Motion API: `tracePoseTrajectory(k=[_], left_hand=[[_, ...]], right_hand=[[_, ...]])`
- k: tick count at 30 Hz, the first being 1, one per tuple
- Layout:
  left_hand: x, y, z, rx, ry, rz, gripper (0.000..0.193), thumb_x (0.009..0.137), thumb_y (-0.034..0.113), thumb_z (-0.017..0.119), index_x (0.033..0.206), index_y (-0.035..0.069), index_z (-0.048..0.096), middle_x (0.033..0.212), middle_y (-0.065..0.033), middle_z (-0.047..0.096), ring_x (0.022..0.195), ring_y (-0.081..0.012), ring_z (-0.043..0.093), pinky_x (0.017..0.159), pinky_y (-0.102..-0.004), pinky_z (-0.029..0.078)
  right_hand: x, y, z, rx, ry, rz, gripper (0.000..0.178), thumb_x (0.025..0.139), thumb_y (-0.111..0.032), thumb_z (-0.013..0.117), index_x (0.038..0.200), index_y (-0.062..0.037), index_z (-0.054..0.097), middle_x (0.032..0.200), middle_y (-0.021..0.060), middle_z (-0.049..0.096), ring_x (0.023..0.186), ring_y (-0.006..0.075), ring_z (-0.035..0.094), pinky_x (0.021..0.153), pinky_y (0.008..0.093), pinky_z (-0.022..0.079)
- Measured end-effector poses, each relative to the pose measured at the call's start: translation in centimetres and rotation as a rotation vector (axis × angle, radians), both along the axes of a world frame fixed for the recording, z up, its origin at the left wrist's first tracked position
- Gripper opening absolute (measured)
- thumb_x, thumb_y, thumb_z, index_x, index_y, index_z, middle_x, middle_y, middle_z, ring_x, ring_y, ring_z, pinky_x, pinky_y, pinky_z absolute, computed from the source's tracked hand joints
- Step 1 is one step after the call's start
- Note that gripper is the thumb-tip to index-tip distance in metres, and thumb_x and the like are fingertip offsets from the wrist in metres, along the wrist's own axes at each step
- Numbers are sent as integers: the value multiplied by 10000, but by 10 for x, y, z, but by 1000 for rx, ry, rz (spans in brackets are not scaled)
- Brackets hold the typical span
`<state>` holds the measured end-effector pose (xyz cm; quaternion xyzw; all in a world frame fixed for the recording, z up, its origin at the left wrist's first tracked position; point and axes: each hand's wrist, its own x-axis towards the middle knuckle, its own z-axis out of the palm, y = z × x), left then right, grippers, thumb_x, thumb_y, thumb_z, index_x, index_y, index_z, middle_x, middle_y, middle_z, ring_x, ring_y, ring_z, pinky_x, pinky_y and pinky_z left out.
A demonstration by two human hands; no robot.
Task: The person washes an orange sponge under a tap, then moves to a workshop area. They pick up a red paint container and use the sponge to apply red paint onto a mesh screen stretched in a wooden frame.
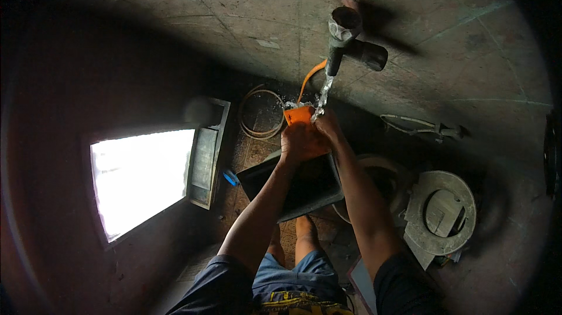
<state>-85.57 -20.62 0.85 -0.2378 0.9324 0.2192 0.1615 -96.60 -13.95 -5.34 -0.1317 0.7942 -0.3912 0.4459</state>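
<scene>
Two hands: your left hand has fingers clamped on the orange piece; your right hand is at its right side, fingers too dark to tell. It's under the tap. Probably light, stiffish (can't confirm), slippery wet; grip both sides.

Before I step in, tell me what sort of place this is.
Probably a washing corner or utility room, though the dim light makes it hard to be sure. A tap on the stained wall is running, with a black tub and a coil of hose or cable nearby.
</scene>
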Motion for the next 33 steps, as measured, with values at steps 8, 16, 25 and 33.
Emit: tracePoseTrajectory(k=[8,16,25,33], left_hand=[[14,4,-49,-208,298,-214,302,702,429,618,816,151,641,881,-4,636,845,-190,622,735,-320,519],[18,0,-17,-282,236,-210,173,788,320,574,820,156,619,886,-18,605,856,-184,587,742,-310,501],[30,-2,-64,-272,279,-55,201,771,315,591,868,140,604,877,-19,588,798,-191,597,730,-321,511],[36,7,-98,-106,685,208,216,848,259,578,937,63,598,836,-38,603,788,-195,605,679,-334,519]], right_hand=[[-3,30,-99,-404,139,55,245,883,-261,639,885,-16,635,731,66,621,676,126,595,570,318,460],[-3,-6,-51,112,23,13,315,911,-355,595,834,-50,616,787,46,615,678,131,555,593,330,428],[13,16,-57,-378,-369,-138,217,874,-183,623,1020,-22,634,905,45,647,812,155,612,729,312,484],[17,12,-35,32,208,58,292,858,-211,623,1077,-18,635,939,94,674,818,216,647,726,384,500]])
